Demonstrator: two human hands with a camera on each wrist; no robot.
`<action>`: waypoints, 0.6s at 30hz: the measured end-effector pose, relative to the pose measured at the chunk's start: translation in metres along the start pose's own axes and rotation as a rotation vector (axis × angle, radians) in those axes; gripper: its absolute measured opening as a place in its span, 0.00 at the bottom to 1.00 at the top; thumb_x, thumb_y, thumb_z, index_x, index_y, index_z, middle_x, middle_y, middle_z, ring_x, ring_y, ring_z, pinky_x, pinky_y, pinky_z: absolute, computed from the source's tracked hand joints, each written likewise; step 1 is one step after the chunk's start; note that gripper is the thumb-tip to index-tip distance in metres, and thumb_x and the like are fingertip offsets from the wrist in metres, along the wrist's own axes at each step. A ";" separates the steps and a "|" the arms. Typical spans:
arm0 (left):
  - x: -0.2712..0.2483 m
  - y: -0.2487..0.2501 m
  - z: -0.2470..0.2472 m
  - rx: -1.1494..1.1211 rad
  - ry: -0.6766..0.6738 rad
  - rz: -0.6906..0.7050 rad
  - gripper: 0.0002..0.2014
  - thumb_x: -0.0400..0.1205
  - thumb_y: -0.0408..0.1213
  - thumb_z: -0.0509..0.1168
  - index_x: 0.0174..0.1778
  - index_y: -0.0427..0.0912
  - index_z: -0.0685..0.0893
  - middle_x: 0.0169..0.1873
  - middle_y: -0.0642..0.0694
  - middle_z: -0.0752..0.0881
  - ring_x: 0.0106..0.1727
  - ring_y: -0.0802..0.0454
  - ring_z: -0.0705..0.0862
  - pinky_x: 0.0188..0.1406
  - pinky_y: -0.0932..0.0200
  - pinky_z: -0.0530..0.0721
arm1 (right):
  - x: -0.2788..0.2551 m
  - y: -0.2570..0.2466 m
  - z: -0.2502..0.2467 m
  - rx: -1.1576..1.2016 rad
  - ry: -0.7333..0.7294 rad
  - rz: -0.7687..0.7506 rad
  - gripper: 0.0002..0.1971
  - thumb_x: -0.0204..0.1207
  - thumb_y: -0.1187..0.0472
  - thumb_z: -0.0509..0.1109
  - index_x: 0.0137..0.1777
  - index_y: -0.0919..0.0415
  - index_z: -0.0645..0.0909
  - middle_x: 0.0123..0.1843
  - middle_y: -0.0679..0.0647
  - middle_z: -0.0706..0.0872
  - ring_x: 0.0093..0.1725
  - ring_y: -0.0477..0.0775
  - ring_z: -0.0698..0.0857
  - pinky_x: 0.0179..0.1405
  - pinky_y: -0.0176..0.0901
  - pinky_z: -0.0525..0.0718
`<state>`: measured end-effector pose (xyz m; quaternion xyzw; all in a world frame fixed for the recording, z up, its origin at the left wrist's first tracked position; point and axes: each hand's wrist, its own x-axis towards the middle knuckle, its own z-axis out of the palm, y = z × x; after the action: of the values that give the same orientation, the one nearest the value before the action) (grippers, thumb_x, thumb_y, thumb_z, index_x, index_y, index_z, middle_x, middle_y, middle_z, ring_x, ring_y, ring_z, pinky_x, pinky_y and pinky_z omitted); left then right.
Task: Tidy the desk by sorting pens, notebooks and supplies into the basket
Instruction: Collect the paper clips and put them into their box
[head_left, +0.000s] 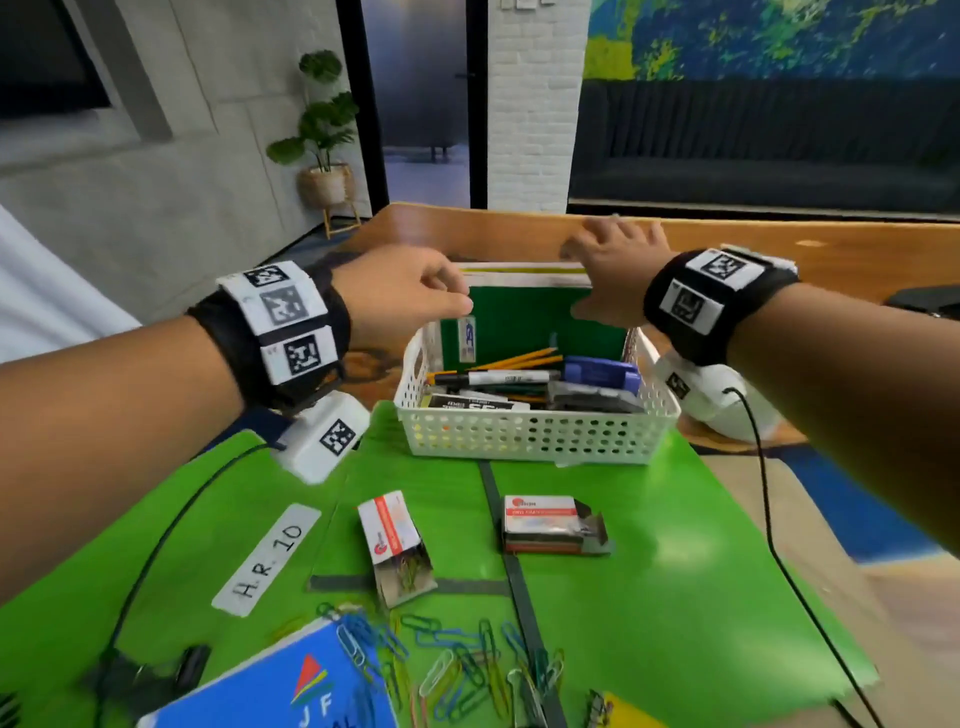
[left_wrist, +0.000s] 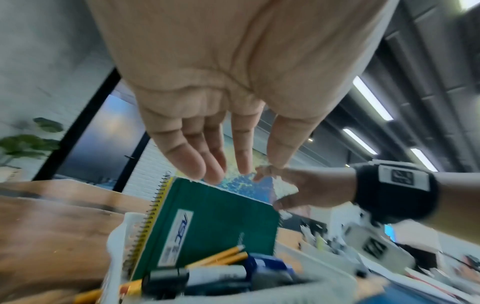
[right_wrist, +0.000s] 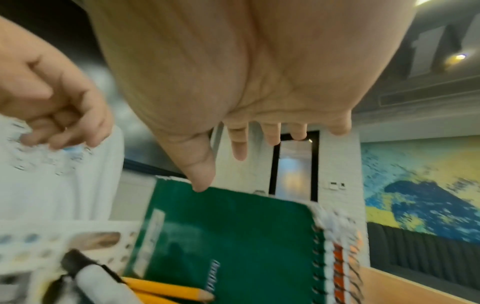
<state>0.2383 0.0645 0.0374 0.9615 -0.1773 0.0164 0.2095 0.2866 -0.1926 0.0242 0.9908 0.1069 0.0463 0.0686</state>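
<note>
Green desk mat (head_left: 675, 571), white basket (head_left: 524, 441) at far edge.
Both hands above green notebook (head_left: 524, 322) upright in basket: left hand (head_left: 400, 291) loose, empty; right hand (head_left: 618, 260) fingers spread, empty.

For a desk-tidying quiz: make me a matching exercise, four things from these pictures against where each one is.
1. green notebook
2. blue notebook
3. paper clips
4. black marker

A. loose on the green mat
B. upright at the basket's far wall
C. flat in the basket
D. near edge of the mat

Pairs: 1-B, 2-D, 3-A, 4-C
</note>
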 end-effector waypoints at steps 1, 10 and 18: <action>-0.020 0.004 -0.001 0.034 -0.049 0.028 0.09 0.81 0.52 0.69 0.54 0.55 0.87 0.50 0.58 0.89 0.51 0.63 0.85 0.58 0.57 0.83 | -0.011 -0.003 -0.008 0.022 0.067 -0.031 0.37 0.74 0.45 0.74 0.82 0.45 0.63 0.88 0.55 0.55 0.88 0.64 0.51 0.83 0.75 0.51; -0.193 0.009 0.056 -0.083 -0.473 -0.030 0.09 0.76 0.57 0.71 0.43 0.58 0.87 0.33 0.65 0.87 0.35 0.67 0.83 0.41 0.61 0.82 | -0.230 -0.046 0.014 0.196 -0.187 -0.301 0.38 0.71 0.34 0.74 0.78 0.42 0.63 0.76 0.49 0.67 0.74 0.56 0.69 0.74 0.57 0.73; -0.271 0.043 0.098 -0.444 -0.559 -0.149 0.17 0.71 0.61 0.74 0.44 0.53 0.87 0.34 0.47 0.87 0.33 0.57 0.81 0.36 0.52 0.84 | -0.315 -0.072 0.042 0.204 -0.427 -0.515 0.37 0.74 0.35 0.72 0.81 0.31 0.60 0.75 0.49 0.68 0.73 0.55 0.71 0.70 0.56 0.77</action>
<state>-0.0350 0.0781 -0.0638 0.8702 -0.1564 -0.3014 0.3571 -0.0299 -0.1973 -0.0522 0.9203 0.3408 -0.1919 -0.0007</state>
